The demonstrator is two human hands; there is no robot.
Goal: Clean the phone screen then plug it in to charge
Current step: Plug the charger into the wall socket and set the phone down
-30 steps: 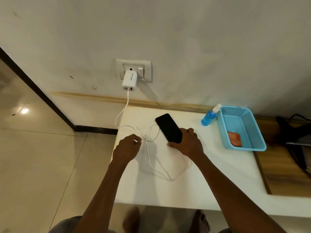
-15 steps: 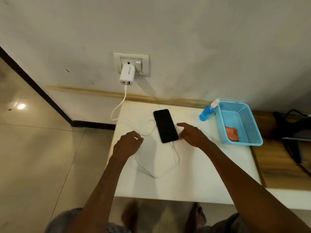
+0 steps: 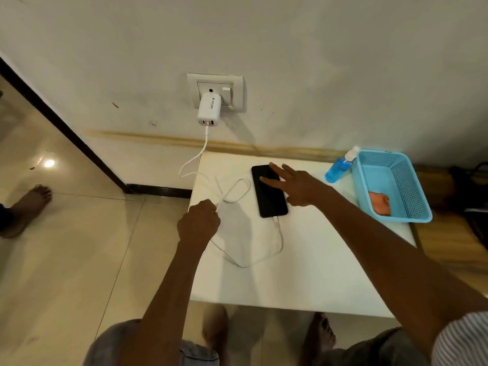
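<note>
A black phone (image 3: 272, 199) lies face up on the white table (image 3: 303, 260), its dark screen blank. A white cable (image 3: 278, 241) is plugged into the phone's near end and loops across the table up to a white charger (image 3: 209, 109) in the wall socket (image 3: 215, 91). My right hand (image 3: 295, 184) reaches over the phone with straight, spread fingers, a fingertip touching the screen's far part. My left hand (image 3: 198, 224) sits at the table's left edge, fingers curled round a stretch of the cable.
A blue spray bottle (image 3: 339, 167) stands by a blue plastic basket (image 3: 412, 207) at the table's far right; an orange cloth (image 3: 380, 203) lies inside. Another person's bare foot (image 3: 29, 207) is on the tiled floor at left. My own feet show under the table.
The phone now lies flat with the cable in its near end. My right hand let go of its corner, spread its fingers and moved onto the screen. My left hand stayed on the cable.
</note>
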